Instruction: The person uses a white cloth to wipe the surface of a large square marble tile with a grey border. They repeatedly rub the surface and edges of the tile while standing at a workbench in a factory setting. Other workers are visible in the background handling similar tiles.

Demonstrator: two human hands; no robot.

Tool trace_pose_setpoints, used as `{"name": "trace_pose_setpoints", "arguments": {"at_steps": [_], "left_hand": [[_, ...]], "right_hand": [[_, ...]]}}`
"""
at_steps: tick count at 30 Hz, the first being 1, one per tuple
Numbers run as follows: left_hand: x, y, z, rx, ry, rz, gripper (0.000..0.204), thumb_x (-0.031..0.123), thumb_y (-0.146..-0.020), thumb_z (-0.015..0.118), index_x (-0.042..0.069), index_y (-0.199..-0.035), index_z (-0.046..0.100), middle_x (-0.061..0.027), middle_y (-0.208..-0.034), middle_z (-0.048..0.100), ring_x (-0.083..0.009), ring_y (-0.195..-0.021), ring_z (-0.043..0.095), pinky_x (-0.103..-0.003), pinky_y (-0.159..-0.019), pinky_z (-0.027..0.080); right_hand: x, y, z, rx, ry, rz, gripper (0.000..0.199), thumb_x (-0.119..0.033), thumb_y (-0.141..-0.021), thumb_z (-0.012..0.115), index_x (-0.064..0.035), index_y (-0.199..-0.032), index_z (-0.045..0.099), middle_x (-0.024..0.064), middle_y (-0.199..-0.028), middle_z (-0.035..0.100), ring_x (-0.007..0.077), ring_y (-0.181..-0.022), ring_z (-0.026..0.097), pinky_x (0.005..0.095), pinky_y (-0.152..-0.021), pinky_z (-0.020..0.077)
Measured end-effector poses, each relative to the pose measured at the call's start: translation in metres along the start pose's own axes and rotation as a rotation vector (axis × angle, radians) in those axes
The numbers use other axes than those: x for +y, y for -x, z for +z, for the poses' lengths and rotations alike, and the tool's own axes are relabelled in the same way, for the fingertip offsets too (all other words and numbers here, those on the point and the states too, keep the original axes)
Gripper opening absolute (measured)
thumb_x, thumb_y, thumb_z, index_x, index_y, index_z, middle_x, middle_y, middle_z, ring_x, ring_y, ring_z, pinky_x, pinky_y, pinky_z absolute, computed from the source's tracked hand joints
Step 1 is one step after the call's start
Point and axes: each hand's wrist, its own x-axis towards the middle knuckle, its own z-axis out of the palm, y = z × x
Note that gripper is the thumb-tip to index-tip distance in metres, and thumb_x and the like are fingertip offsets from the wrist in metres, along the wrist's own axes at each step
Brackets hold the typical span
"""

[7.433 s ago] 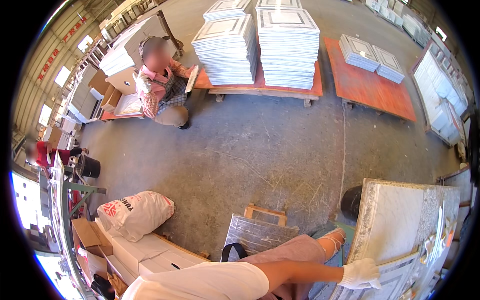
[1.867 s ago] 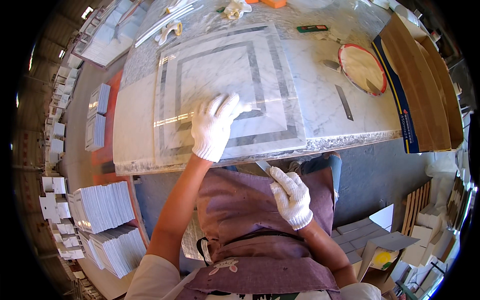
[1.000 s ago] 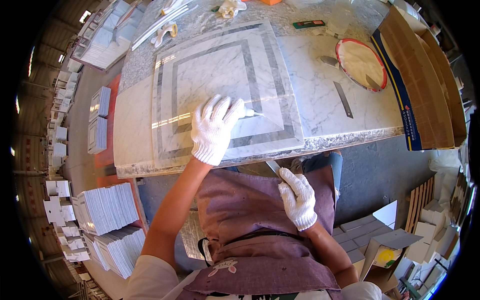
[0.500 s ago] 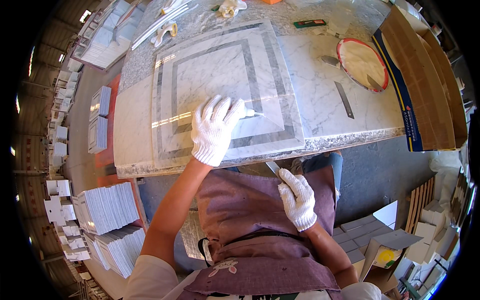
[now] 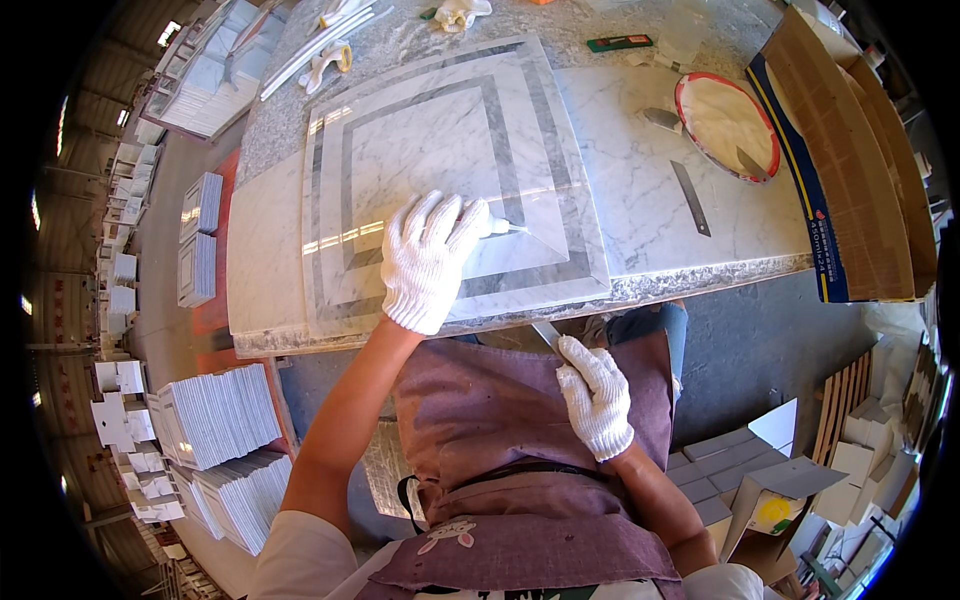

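On a stone-topped table lies a square white marble tile (image 5: 425, 140) with two grey border bands. My left hand (image 5: 428, 265), in a white knitted glove, is closed around a small white nozzle bottle (image 5: 499, 228) over the tile's near part. Its thin tip points right, close to the inner grey band; most of the bottle is hidden by the fingers. Below the table's near edge, in front of my apron, my gloved right hand (image 5: 598, 405) is closed on a flat-bladed knife (image 5: 545, 333). Only the metal blade shows, beside the table edge.
To the right lie a red-rimmed round container of cream paste (image 5: 728, 125), a dark flat blade (image 5: 690, 198) and a cardboard box (image 5: 845, 170). White strips (image 5: 318, 52) lie at the back left. Tile stacks (image 5: 218, 415) stand on the floor left; an open carton (image 5: 775, 510) sits lower right.
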Motion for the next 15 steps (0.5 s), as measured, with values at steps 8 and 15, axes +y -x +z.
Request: {"name": "trace_pose_setpoints", "arguments": {"at_steps": [8,15], "left_hand": [[0.0007,-0.0006,-0.0003,-0.003,0.007,-0.006,0.04,0.018,-0.085,0.066,0.025,-0.124,0.068,-0.0011,-0.119,0.061,-0.0252,-0.119,0.056,-0.046,-0.102,0.044],[0.0002,0.0002,0.0002,-0.01,-0.005,-0.003,0.04,0.018,-0.085,0.066,0.025,-0.124,0.068,-0.0011,-0.119,0.06,-0.0248,-0.119,0.056,-0.046,-0.102,0.043]], "right_hand": [[0.0001,-0.0013,0.0001,0.005,-0.006,-0.003,0.036,-0.003,-0.088,0.07,-0.0045,-0.123,0.069,0.0158,-0.091,0.068,0.0334,-0.078,0.065,0.0381,-0.072,0.0537],[-0.0009,-0.0015,0.0005,0.008,-0.012,0.006,0.036,-0.003,-0.088,0.07,-0.0051,-0.124,0.069,0.0157,-0.092,0.068,0.0335,-0.079,0.065,0.0381,-0.073,0.0537]]}}
